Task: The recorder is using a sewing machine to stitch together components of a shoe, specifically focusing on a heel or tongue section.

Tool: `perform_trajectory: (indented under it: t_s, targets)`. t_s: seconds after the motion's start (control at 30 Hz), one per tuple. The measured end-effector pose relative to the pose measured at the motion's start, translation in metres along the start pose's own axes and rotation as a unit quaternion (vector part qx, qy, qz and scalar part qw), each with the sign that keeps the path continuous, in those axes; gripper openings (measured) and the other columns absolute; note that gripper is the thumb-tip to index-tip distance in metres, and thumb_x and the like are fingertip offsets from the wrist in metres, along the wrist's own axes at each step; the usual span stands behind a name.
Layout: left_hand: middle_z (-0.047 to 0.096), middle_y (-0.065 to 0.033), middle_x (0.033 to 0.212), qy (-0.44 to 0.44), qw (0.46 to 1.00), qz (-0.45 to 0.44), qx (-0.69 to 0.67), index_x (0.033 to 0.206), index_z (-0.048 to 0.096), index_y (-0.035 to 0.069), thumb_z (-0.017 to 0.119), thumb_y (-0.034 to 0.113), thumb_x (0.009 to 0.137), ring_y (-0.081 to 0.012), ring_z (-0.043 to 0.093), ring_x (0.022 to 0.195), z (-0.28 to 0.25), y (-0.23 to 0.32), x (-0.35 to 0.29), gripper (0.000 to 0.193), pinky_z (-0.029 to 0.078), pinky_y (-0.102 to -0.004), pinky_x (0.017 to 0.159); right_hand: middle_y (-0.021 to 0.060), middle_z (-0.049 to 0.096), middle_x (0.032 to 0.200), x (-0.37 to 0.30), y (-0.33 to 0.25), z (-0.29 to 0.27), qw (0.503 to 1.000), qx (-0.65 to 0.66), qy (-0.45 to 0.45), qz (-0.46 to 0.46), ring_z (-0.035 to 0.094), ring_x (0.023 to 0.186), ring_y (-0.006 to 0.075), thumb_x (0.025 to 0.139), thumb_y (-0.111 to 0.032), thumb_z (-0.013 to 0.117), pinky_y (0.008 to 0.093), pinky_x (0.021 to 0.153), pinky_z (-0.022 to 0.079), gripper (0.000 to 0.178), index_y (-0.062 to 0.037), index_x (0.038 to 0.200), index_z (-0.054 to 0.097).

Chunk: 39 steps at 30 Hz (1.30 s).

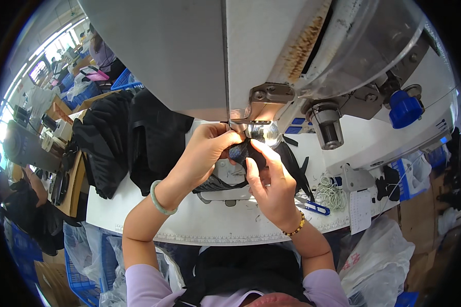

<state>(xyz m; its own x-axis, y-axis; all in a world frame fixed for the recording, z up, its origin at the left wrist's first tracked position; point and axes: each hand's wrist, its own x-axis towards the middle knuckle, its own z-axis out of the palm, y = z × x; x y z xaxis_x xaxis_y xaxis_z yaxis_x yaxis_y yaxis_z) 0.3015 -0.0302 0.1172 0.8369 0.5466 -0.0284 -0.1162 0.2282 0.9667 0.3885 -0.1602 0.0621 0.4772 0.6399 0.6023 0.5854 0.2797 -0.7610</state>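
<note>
Just below the head of a grey-white sewing machine (189,56), both my hands pinch a piece of dark fabric (239,152). My left hand (206,151) grips its left side between thumb and fingers, close to the lit needle area. From the right, my right hand (272,178) holds the same fabric with thumb and forefinger, the other fingers curled under. More black cloth (159,135) spreads over the table on the left. The fingers partly hide the needle and presser foot.
Blue-handled thread snips (315,207) and a tangle of pale cord (330,194) lie right of my right hand on the white table (200,222). A blue knob (405,109) juts from the machine. Blue baskets and plastic bags stand below. Another person (101,53) sits far left.
</note>
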Motion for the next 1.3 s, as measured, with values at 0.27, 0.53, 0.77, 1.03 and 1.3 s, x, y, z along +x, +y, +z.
perform_trajectory:
  t_s: [0.27, 0.53, 0.77, 1.03, 1.3]
  targets:
    - [0.061, -0.0029, 0.075, 0.028, 1.0, -0.004, 0.012, 0.083, 0.063, 0.0, 0.056, 0.008, 0.084, -0.0073, 0.053, 0.058, 0.001, 0.002, 0.003, 0.011, 0.042, -0.0198, 0.05, 0.01, 0.054, 0.077, 0.003, -0.004, -0.005, 0.97, 0.205, -0.001, 0.126, 0.054, 0.043, 0.0097, 0.087, 0.0, 0.054, 0.0196, 0.036, 0.041, 0.034, -0.0021, 0.112, 0.031]
    - [0.06, -0.0034, 0.078, 0.039, 0.999, -0.011, 0.015, 0.085, 0.061, 0.001, 0.059, 0.01, 0.084, -0.0084, 0.053, 0.061, 0.0, 0.006, 0.011, 0.01, 0.044, -0.0225, 0.052, 0.0113, 0.055, 0.08, 0.002, 0.002, -0.009, 0.949, 0.264, -0.001, 0.17, 0.054, 0.042, 0.0093, 0.087, -0.004, 0.056, 0.0202, 0.033, 0.04, 0.028, -0.0012, 0.102, 0.033]
    - [0.06, -0.0031, 0.077, 0.027, 1.0, -0.005, -0.001, 0.085, 0.062, 0.001, 0.059, 0.008, 0.084, -0.0078, 0.054, 0.063, -0.005, -0.002, 0.008, 0.008, 0.045, -0.0228, 0.052, 0.0068, 0.054, 0.078, 0.0, 0.005, -0.01, 0.954, 0.26, 0.006, 0.149, 0.055, 0.045, 0.0075, 0.087, -0.003, 0.057, 0.0196, 0.033, 0.041, 0.027, -0.0024, 0.101, 0.034]
    - [0.06, -0.0035, 0.078, 0.028, 1.0, -0.013, -0.006, 0.086, 0.063, -0.002, 0.058, 0.01, 0.087, -0.0077, 0.055, 0.065, -0.005, -0.003, 0.004, 0.013, 0.044, -0.0206, 0.054, 0.006, 0.056, 0.08, -0.006, 0.014, -0.005, 0.978, 0.19, 0.036, 0.078, 0.056, 0.057, 0.0038, 0.083, 0.0, 0.06, 0.017, 0.045, 0.044, 0.028, -0.0013, 0.1, 0.037]
    - [0.061, -0.0036, 0.078, 0.006, 1.0, -0.014, 0.007, 0.086, 0.064, 0.0, 0.058, 0.01, 0.086, -0.0082, 0.055, 0.063, -0.008, 0.001, 0.009, 0.012, 0.044, -0.0216, 0.052, 0.0058, 0.057, 0.079, -0.007, 0.019, -0.009, 0.993, 0.103, 0.05, 0.009, 0.053, 0.052, 0.0038, 0.081, 0.0, 0.062, 0.0173, 0.046, 0.041, 0.03, -0.0011, 0.1, 0.039]
